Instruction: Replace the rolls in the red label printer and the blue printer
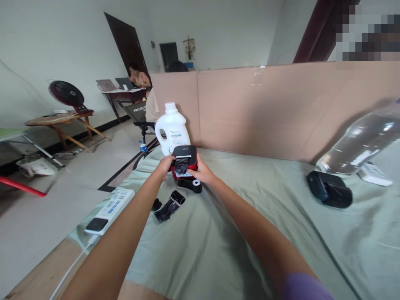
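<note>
Both my hands are at a small box with a black top and red sides, which looks like a label printer (pixel 192 152). My left hand (pixel 165 165) grips its left side, and my right hand (pixel 203 171) holds the right side with the thumb over the front. A shiny black film strip (pixel 181 166) hangs from the slot on its front, close to my right thumb. Just below lies a black ribbon roll (pixel 196 186) with a white core. Nearer to me, a crumpled black film piece (pixel 170 207) rests on the green cloth (pixel 206 246).
Behind the printer stands a white detergent jug (pixel 173 129), before a cardboard panel (pixel 231 112). At right are a large clear bottle (pixel 359 141) and a black device (pixel 329 189). A white box (pixel 115 206) with a cable lies left. A person (pixel 140 79) sits farther back.
</note>
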`<state>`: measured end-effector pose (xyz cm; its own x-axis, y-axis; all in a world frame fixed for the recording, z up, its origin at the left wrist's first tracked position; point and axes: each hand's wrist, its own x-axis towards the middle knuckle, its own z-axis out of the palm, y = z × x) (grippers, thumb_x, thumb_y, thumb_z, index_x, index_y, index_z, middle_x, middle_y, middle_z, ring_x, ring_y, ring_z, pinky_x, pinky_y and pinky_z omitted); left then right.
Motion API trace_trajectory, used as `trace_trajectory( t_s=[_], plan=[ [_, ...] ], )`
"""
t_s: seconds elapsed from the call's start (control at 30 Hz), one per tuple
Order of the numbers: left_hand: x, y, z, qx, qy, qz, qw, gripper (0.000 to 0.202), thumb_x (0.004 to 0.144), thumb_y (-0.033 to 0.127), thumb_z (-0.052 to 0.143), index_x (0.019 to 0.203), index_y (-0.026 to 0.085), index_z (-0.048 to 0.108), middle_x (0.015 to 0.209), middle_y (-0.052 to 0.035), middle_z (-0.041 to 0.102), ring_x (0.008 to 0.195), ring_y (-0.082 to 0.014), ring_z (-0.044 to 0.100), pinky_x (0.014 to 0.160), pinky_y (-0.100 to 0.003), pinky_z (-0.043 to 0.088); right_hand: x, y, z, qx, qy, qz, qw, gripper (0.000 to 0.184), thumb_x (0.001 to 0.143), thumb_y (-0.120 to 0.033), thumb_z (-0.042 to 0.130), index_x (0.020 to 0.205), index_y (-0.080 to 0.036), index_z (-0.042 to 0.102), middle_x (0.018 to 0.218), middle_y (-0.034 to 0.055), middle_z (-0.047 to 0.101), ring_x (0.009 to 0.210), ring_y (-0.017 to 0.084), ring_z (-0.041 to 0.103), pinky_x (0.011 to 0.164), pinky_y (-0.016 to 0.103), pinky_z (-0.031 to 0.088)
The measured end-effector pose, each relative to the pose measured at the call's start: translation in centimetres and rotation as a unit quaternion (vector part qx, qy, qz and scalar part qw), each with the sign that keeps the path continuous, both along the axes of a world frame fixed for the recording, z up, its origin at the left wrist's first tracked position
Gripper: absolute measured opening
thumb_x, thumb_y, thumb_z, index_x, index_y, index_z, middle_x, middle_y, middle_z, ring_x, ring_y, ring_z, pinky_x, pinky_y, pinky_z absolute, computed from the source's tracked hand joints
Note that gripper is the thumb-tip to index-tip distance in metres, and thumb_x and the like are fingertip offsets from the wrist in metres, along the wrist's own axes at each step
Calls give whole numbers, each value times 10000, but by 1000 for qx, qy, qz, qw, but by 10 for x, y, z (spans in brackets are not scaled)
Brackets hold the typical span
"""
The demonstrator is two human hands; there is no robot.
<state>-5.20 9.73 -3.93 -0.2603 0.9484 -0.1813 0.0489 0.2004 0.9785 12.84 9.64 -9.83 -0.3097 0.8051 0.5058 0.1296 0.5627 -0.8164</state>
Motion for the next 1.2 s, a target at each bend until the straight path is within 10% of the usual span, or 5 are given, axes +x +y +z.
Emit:
trace_trajectory(
  t_s=[0.17, 0.37, 0.57, 0.77, 1.2],
  plan=[
    [4, -1, 5, 34, 28, 43, 998, 469, 743, 175, 572, 1197, 174, 692, 1078, -87, 744, 965, -238, 695, 841, -346, 550, 22, -17, 8, -91, -36, -13, 995, 804, 816, -425, 726, 1516, -249, 373, 1491, 81, 522, 1374, 303, 489, 1151, 513, 392],
    [56, -64, 24, 327, 73, 163, 928, 385, 865, 165, 438, 1193, 169, 639, 1285, -81, 668, 1226, -202, 599, 1087, -321, 430, 120, -121, 7, -148, -127, -69, 978, 707, 882, -522, 638, 1507, -258, 443, 1543, 122, 464, 1370, 333, 509, 1117, 554, 431],
    [147, -168, -11, 313, 224, -89, 919, 345, 902, 160, 425, 1105, 225, 696, 1107, -40, 741, 1078, -207, 659, 1030, -356, 459, 237, -297, 5, -72, -315, -155, 934, 565, 951, -484, 552, 1486, -317, 483, 1507, 68, 515, 1367, 310, 520, 1137, 528, 444],
    [193, -218, -63, 256, 400, -328, 817, 353, 918, 196, 491, 1205, 249, 688, 1324, -36, 676, 1265, -228, 587, 1100, -422, 407, 296, -432, -31, -4, -452, -255, 854, 671, 908, -455, 571, 1543, -344, 388, 1588, 34, 379, 1414, 377, 440, 1087, 585, 486],
    [203, -222, -74, 271, 476, -345, 762, 412, 967, 224, 444, 1347, 208, 603, 1498, -67, 527, 1425, -245, 444, 1196, -470, 326, 294, -452, -32, 59, -510, -267, 816, 811, 911, -404, 531, 1615, -331, 135, 1587, 57, 381, 1382, 368, 486, 993, 562, 552]
  ],
)
